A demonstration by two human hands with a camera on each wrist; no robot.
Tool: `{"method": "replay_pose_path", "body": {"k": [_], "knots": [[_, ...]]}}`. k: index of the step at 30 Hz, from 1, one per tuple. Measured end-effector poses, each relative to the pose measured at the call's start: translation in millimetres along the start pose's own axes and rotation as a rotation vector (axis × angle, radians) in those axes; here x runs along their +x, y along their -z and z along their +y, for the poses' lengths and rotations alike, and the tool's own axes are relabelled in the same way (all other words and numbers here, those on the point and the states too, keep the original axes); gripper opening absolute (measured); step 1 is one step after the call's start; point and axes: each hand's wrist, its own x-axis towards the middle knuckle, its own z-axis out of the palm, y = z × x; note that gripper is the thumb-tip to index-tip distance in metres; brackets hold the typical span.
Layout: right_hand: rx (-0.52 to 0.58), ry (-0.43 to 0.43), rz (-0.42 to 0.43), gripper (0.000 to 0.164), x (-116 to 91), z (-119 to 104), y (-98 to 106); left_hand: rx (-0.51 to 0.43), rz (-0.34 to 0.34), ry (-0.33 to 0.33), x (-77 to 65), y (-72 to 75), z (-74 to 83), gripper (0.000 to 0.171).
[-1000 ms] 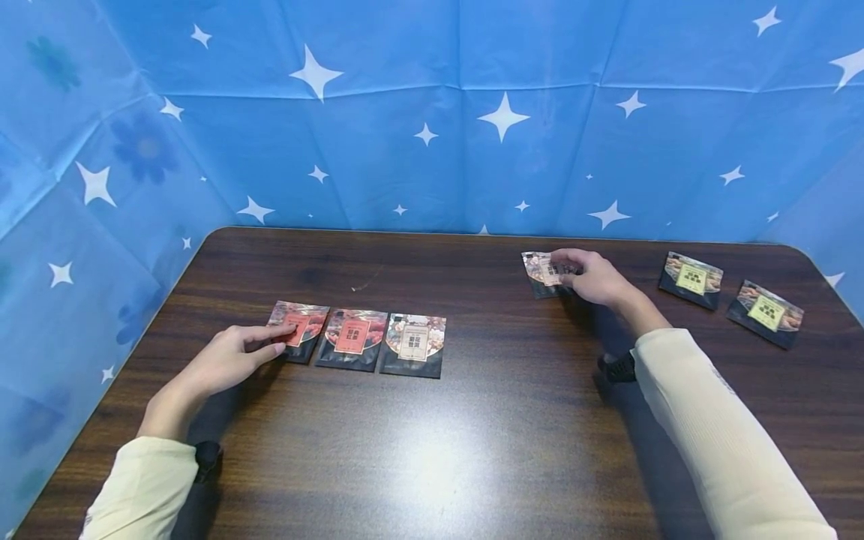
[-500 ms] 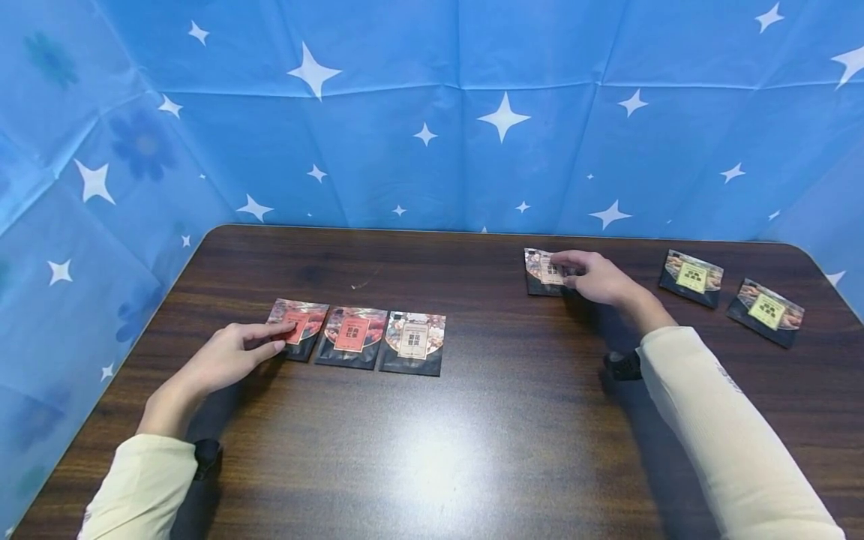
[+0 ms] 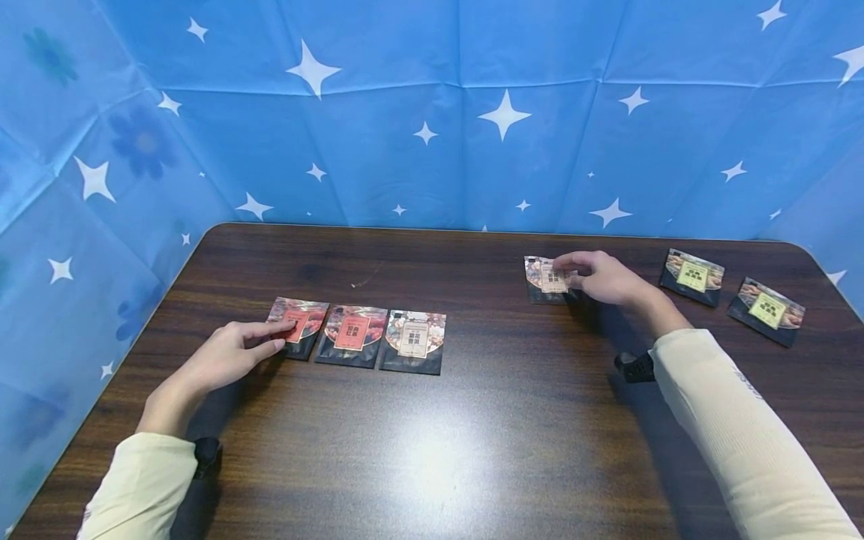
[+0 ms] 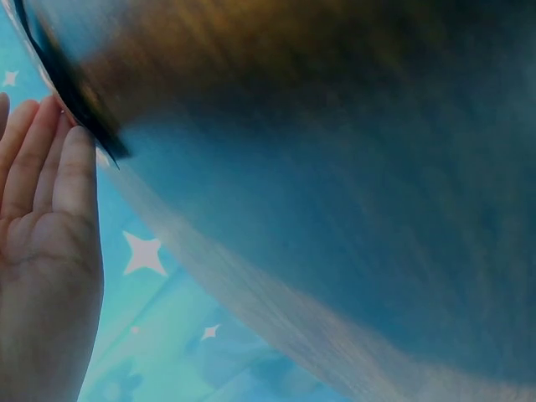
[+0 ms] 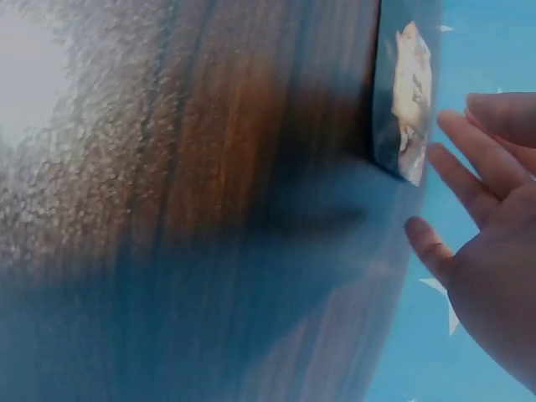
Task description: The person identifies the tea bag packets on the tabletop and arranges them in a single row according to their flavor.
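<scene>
My left hand (image 3: 226,356) rests its fingertips on the leftmost red-label sachet (image 3: 302,337) in the head view, covering its left side. A second red-label sachet (image 3: 352,336) and a white-label sachet (image 3: 413,342) lie beside it in a row. Farther back on the right, another white-label sachet (image 3: 544,283) lies flat, partly behind the fingers of my right hand (image 3: 604,279). In the right wrist view, that hand's fingers are spread loosely by the sachet's edge (image 5: 412,100); contact is hard to judge. The left wrist view shows fingers (image 4: 38,155) against the red sachet's edge.
Two yellow-label sachets (image 3: 692,278) lie at the far right of the dark wooden table (image 3: 486,420), the outer one (image 3: 766,312) angled. A blue curtain (image 3: 405,112) with white stars stands behind the table's back edge and along its left side.
The back white-label sachet has turned a little straighter and shifted slightly right, then slightly nearer. My right hand has moved a little to the right. The left hand has stayed in place.
</scene>
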Motion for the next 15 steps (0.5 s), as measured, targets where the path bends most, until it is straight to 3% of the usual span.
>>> {"method": "replay_pose_path", "body": {"k": [6,15], "knots": [[0.011,0.005,-0.002,0.038,-0.1,1.6,-2.0,0.022,-0.002,0.024,1.0,-0.3,0.7,0.043],[0.012,0.003,-0.026,0.039,0.9,8.1,-4.9,0.028,0.005,-0.011,-0.3,0.0,-0.6,0.042]]}}
